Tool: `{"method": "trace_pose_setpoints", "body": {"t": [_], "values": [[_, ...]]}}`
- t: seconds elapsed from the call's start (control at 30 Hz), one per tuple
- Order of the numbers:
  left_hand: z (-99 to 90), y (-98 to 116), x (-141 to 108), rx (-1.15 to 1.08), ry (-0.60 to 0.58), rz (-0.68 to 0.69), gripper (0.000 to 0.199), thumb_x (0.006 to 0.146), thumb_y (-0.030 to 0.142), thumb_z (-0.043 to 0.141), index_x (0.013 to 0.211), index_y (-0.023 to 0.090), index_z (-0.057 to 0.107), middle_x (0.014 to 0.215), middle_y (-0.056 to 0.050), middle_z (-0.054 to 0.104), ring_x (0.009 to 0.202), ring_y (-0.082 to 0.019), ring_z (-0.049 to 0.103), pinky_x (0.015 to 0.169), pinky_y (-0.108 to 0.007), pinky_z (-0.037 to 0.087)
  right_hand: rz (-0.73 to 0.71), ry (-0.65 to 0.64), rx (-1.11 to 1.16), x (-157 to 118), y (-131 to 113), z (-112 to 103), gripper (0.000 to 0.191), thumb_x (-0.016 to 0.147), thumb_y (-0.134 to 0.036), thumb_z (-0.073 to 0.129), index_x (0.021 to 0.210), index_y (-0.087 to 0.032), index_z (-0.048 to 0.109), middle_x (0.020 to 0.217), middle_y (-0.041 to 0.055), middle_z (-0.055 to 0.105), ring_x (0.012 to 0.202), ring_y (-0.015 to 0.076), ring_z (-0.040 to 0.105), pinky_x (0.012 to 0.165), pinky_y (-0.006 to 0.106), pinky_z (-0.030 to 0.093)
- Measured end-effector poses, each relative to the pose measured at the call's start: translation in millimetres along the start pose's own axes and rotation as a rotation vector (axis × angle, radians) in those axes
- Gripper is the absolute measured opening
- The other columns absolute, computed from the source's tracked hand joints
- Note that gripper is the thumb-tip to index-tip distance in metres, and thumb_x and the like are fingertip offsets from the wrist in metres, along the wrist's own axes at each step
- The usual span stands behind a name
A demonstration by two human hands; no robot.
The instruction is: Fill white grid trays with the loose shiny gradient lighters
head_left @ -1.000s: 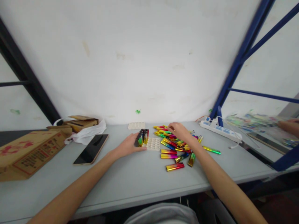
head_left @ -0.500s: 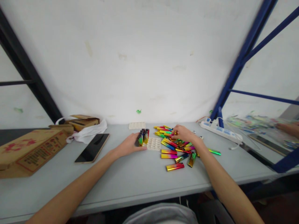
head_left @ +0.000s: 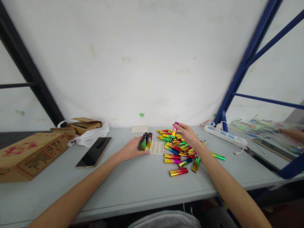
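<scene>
1 pink-and-gold lighter (head_left: 175, 129) has just been raised, tilted, from the pile (head_left: 181, 148), pinched by the right hand (head_left: 186, 131) at the tray's (head_left: 157, 148) 2 o'clock; so it is singled out now! The tray's 9 o'clock end is held by the left hand (head_left: 131, 149). Bare table (head_left: 133, 180) is offered at 6 o'clock up to the front edge; 12 is closed off by the wall (head_left: 161, 79).

There are two trays (head_left: 157, 148) and two boxes (head_left: 35, 155).
</scene>
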State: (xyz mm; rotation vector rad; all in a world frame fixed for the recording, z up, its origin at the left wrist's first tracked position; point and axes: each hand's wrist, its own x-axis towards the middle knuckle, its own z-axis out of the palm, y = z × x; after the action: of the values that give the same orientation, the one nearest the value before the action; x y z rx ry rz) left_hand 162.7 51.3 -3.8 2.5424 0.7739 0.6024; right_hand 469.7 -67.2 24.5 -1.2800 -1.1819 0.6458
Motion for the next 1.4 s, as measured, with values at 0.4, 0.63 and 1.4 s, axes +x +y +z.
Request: {"method": "trace_pose_setpoints", "body": {"t": [0.4, 0.63, 1.4], "values": [[-0.3, -2.4, 0.8, 0.015, 0.0, 0.019, 0.079, 0.067, 0.064, 0.081, 0.13, 0.022, 0.063, 0.127, -0.014, 0.071, 0.117, -0.037, 0.065, 0.106, -0.046, 0.051, 0.077, -0.072, 0.059, -11.6, 3.0, 47.2, 0.052, 0.086, -0.075, 0.054, 0.085, -0.024, 0.048, 0.058, -0.009, 0.033, 0.044, 0.009, 0.025, 0.042, 0.022, 0.024], [1.6, -3.8, 0.5, 0.014, 0.001, 0.014, 0.081, 0.068, 0.066, 0.079, 0.132, 0.02, 0.062, 0.129, -0.015, 0.07, 0.116, -0.037, 0.065, 0.105, -0.046, 0.05, -0.068, 0.116, -0.454, -11.5, 8.6, 58.9, 0.054, 0.092, -0.062, 0.047, 0.057, -0.022, 0.043, 0.052, -0.0038, 0.038, 0.054, 0.0131, 0.039, 0.052, 0.025, 0.031], [-0.3, 1.1, 0.6, 0.015, -0.024, 0.018, 0.082, 0.069, 0.065, 0.079, 0.134, 0.017, 0.062, 0.13, -0.016, 0.069, 0.117, -0.037, 0.065, 0.106, -0.046, 0.049, -0.216, 0.063, -0.528, -16.3, 8.1, 61.6, 0.046, 0.099, -0.056, 0.043, 0.069, -0.022, 0.047, 0.063, -0.0024, 0.052, 0.062, 0.0157, 0.047, 0.061, 0.027, 0.032]]}}
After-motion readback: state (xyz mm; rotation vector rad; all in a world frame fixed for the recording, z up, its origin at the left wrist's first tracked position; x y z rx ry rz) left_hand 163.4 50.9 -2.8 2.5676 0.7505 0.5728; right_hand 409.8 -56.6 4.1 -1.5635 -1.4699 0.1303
